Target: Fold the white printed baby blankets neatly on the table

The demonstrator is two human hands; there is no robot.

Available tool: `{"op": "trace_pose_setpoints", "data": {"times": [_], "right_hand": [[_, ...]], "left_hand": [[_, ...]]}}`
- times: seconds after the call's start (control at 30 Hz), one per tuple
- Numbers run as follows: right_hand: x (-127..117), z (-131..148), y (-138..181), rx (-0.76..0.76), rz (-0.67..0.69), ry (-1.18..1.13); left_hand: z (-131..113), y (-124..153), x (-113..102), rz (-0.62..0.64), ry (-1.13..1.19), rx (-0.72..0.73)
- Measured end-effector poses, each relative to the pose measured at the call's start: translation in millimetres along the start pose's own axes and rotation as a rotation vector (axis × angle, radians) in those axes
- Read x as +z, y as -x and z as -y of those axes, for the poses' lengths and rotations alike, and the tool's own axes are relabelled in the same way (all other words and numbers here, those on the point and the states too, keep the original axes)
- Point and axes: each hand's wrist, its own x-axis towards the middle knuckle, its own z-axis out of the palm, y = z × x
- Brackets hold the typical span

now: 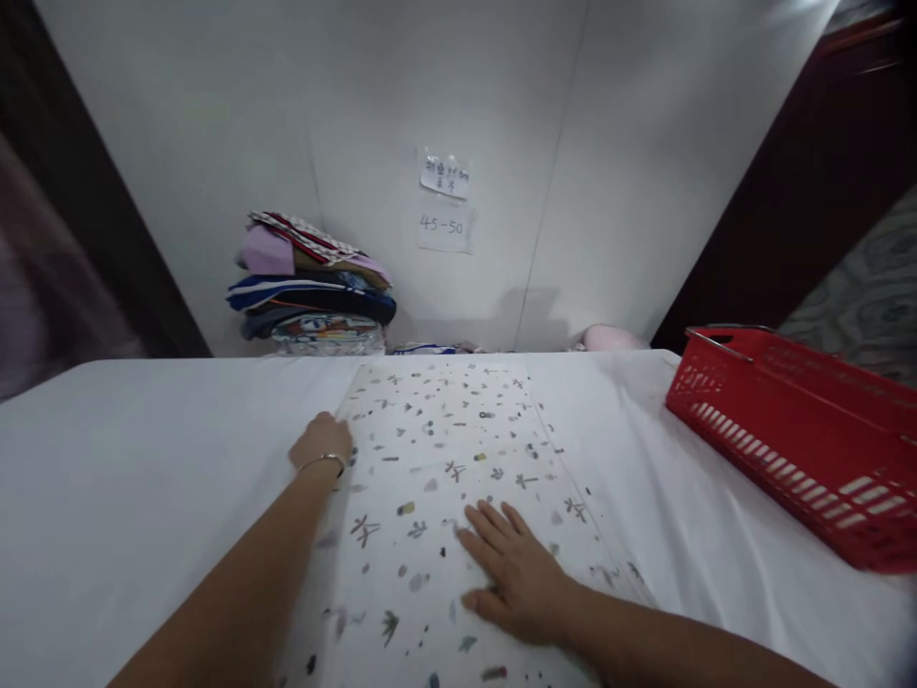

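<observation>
A long white cloth (430,497) printed with small palm trees, leaves and other motifs lies folded into a strip down the middle of the white-covered table. At its left edge, my left hand (322,444) is closed, with a bracelet on the wrist; the curled fingers grip the edge, though their tips are hidden. My right hand (520,578) rests flat on the cloth's right half, fingers spread and holding nothing. Faint creases cross the cloth, and layered edges show along its right side.
A red plastic basket (802,440) stands on the table's right side. Beyond the far edge, a stack of folded fabrics (315,287) leans near the wall at left, and a pink bundle (612,337) shows at right. Handwritten paper signs (445,227) hang on the wall.
</observation>
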Motion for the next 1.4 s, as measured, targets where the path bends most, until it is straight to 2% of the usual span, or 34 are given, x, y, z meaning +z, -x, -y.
{"op": "trace_pose_setpoints", "data": {"times": [0.07, 0.13, 0.23, 0.33, 0.43, 0.57, 0.7, 0.9, 1.17, 1.4], "right_hand": [[-11, 3, -3, 0.023, 0.001, -0.048], [-29, 1, -13, 0.071, -0.043, -0.050], [-58, -24, -40, 0.209, -0.174, 0.074], [-72, -67, -65, 0.443, -0.245, 0.190], [-68, -103, -76, 0.566, -0.231, 0.249], [-66, -117, -82, 0.563, -0.199, 0.242], [-82, -126, -99, 0.553, -0.255, 0.239], [-92, -159, -118, 0.669, -0.232, 0.269], [-102, -159, -151, 0.550, -0.270, 0.335], [-107, -179, -168, 0.625, -0.220, 0.240]], "left_hand": [[0, 3, -1, -0.028, -0.014, 0.063], [1, 6, 1, -0.066, -0.065, 0.197], [7, 5, 12, -0.036, -0.188, 0.371], [15, -1, 22, 0.083, -0.228, 0.327], [20, -6, 27, 0.096, -0.226, 0.301], [20, -7, 28, 0.079, -0.221, 0.308], [19, -6, 28, 0.066, -0.200, 0.311], [16, 1, 24, 0.086, -0.207, 0.256], [14, 2, 23, 0.121, -0.253, 0.231], [17, 1, 25, 0.110, -0.257, 0.248]]}}
